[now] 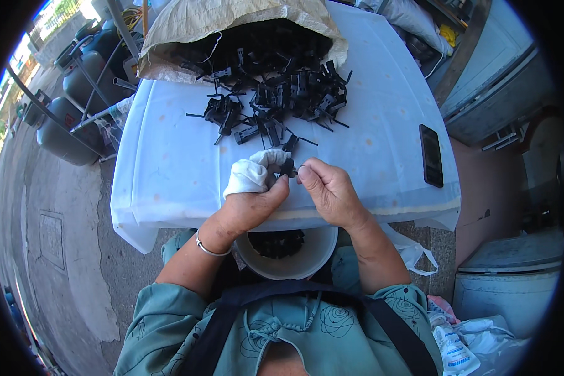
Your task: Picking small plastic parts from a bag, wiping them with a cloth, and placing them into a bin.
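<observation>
My left hand, its fingers partly wrapped in white cloth, is closed on a small black plastic part above the table's near edge. Thumb and forefinger of my right hand pinch a thin piece at the right side of that part; the pinched tip is mostly hidden. Just beyond my hands lies a loose heap of similar black plastic parts, some with thin arms sticking out. They spill from a woven sack at the far side. Below my hands, a pale bucket holds more black pieces.
A white cloth covers the table. A dark phone lies near its right edge. Grey gas cylinders and metal bars stand at the left. A white plastic bag hangs right of the bucket; a metal cabinet stands farther right.
</observation>
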### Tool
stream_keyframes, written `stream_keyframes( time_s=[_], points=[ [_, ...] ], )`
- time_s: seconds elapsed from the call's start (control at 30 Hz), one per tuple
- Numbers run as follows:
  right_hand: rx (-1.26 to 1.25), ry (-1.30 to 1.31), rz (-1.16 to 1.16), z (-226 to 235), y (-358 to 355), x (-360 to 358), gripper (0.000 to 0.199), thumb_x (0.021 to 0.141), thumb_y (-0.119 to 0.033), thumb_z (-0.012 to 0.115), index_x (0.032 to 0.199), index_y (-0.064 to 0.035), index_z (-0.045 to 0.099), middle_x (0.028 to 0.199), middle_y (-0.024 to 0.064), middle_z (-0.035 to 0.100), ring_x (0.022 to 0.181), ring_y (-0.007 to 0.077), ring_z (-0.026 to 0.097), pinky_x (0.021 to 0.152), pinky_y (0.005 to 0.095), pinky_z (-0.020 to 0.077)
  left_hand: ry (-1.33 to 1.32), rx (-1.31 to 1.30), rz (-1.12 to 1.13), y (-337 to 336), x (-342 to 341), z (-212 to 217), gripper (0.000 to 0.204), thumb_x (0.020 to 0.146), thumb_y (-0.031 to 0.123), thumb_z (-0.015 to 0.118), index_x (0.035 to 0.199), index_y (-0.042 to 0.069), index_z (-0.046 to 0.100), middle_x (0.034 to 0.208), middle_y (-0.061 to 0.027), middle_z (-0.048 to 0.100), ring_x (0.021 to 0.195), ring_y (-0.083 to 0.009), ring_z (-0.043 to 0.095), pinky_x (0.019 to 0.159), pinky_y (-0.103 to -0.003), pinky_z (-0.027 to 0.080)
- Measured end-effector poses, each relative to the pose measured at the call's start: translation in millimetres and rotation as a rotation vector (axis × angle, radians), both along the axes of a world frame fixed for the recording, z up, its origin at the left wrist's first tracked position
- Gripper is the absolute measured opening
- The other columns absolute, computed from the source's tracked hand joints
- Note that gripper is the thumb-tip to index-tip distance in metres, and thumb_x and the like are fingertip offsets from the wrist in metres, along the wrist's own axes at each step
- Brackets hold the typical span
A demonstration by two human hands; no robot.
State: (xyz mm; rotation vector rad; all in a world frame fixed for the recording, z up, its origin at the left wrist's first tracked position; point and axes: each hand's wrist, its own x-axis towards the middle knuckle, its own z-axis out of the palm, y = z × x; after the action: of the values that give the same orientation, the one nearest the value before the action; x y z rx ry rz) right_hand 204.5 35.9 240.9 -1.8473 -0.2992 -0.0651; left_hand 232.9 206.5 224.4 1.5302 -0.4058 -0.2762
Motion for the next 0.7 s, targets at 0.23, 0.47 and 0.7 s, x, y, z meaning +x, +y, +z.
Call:
stream_keyframes(
  time_s=[0.23,0.47,0.7],
  points=[
    [-0.089,-0.107,-0.123,-4.8,14.8,-2.1,0.026,0.095,-0.016,0.051,0.075,-0.0002,0.048,0.061,0.0025,0.041,0.059,0.0088,0.035,0.052,0.0253,0.0361,-0.014,0.008,0.066,-2.1,-1.4,-2.1,0.028,0.081,0.007,0.061,0.107,-0.002,0.056,0.088,-0.0065,0.062,0.079,-0.0100,0.055,0.071,-0.025,0.047],
    [0.054,-0.051,-0.135,-17.9,28.7,-2.1,0.025,0.096,-0.017,0.049,0.077,-0.0011,0.050,0.063,-0.0005,0.045,0.062,0.0064,0.036,0.054,0.0239,0.0369,-0.456,0.147,0.224,-5.5,-7.8,0.1,0.029,0.079,0.005,0.061,0.106,-0.003,0.056,0.086,-0.0131,0.062,0.077,-0.0206,0.061,0.072,-0.030,0.049],
    [0.081,-0.013,-0.048,-7.9,16.8,-0.3,0.019,0.094,-0.016,0.053,0.083,0.0002,0.054,0.069,-0.0010,0.050,0.064,0.0057,0.041,0.056,0.0213,0.0383,-0.269,-0.044,0.138,-0.6,-2.1,-6.5,0.030,0.083,0.005,0.061,0.110,-0.002,0.049,0.090,-0.0093,0.058,0.080,-0.0161,0.056,0.072,-0.027,0.046]
  ],
)
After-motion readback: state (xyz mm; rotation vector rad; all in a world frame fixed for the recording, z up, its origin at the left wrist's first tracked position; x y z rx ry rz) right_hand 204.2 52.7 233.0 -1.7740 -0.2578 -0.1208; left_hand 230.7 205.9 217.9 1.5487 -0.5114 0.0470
